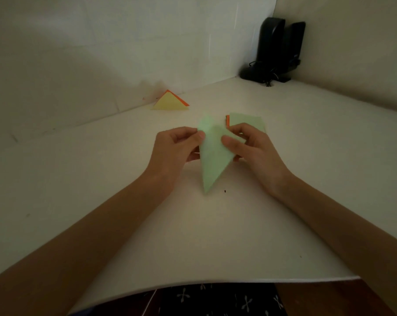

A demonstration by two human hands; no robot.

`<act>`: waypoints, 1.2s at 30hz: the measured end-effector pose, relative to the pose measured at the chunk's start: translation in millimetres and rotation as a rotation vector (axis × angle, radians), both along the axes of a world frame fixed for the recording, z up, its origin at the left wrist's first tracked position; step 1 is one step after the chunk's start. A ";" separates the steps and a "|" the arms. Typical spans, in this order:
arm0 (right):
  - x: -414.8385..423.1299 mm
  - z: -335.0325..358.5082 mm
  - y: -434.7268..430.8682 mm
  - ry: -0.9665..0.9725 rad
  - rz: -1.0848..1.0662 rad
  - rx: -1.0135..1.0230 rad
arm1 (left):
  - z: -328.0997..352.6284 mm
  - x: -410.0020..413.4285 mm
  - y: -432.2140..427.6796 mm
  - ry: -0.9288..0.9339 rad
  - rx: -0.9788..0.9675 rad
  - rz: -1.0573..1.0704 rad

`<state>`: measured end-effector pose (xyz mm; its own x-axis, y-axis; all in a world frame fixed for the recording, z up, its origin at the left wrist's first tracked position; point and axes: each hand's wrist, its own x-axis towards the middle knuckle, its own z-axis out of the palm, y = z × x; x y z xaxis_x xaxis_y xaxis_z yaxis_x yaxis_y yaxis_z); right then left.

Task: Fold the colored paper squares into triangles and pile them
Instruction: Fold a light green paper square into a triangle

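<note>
A light green paper square [212, 160] is lifted above the white table, bent over into a pointed shape with its tip toward me. My left hand [177, 147] pinches its upper left corner between thumb and fingers. My right hand [249, 147] grips its right edge, thumb on top. Behind my right hand lies a small stack of unfolded squares [249, 122], green on top with an orange edge showing. A pile of folded triangles [170, 102], yellow over orange, lies by the back wall.
The white table [193, 236] ends in a curved front edge near me. Two black speakers [277, 49] with cables stand in the back right corner. White walls close the table at the back and the right.
</note>
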<state>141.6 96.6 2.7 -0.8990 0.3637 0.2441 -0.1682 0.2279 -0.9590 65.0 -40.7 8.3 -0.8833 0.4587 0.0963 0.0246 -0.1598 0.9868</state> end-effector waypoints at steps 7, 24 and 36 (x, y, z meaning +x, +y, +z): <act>1.7 1.5 2.9 0.073 -0.054 0.040 | -1.1 5.3 -1.6 0.216 -0.233 -0.158; 0.1 -9.8 10.8 0.406 -0.089 0.830 | -3.0 2.7 -2.7 0.313 -0.237 -0.059; 6.4 -1.8 2.2 0.102 0.015 0.360 | -6.1 0.3 -2.6 0.493 -0.269 -0.086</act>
